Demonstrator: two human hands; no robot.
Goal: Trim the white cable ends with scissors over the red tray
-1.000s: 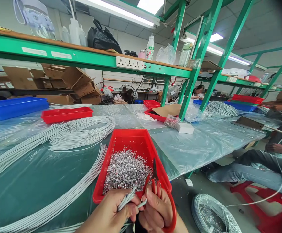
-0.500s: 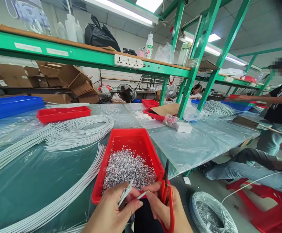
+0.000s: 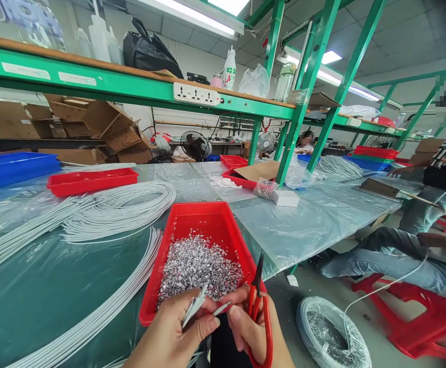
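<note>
Left hand (image 3: 177,332) pinches a bundle of thin white cable ends (image 3: 193,308); right hand (image 3: 251,329) grips red-handled scissors (image 3: 259,312); the red plastic tray (image 3: 192,217) at the worktop's near edge holds many silvery offcuts (image 3: 198,266), long white cables (image 3: 92,214) remaining.

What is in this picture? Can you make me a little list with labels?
Left hand: pinches a bunch of white cable ends
Right hand: holds red scissors, fingers touch one cable end
Red tray: holds silvery scraps
Table: long white cables, covered in clear plastic
Floor: coil of white cable
Right side: another person sitting
</note>
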